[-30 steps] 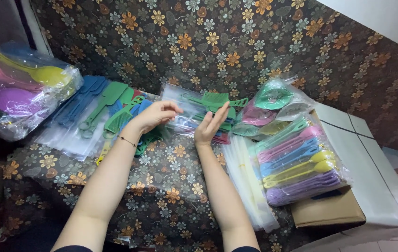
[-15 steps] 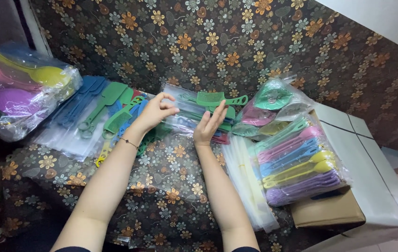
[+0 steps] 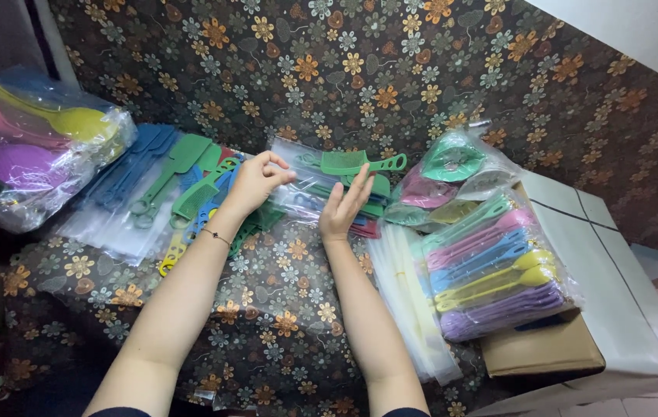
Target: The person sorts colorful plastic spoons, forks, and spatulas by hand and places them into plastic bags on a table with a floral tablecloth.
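- The left hand (image 3: 256, 179) has its grip pressed together, thumb and fingertips pinching the edge of a clear plastic sleeve (image 3: 306, 185); the right hand (image 3: 344, 207) is spread flat, fingers straight, palm resting against the sleeve's near side, seemingly to steady it.
- A green comb (image 3: 360, 162) with a looped handle lies on top of the sleeve, just beyond the right fingertips, teeth pointing toward the person; I cannot tell whether it is inside the plastic yet.
- The sleeve rests on a pile of bagged combs (image 3: 344, 202), all lying on the flower-patterned cloth (image 3: 283, 301).
- Left of the hands, loose green and blue combs (image 3: 178, 181) lie fanned over empty clear bags, within reach.
- To the right, a packed bundle of pastel combs (image 3: 491, 266) sits partly on a cardboard box (image 3: 537, 351); another bundle (image 3: 28, 147) lies far left.
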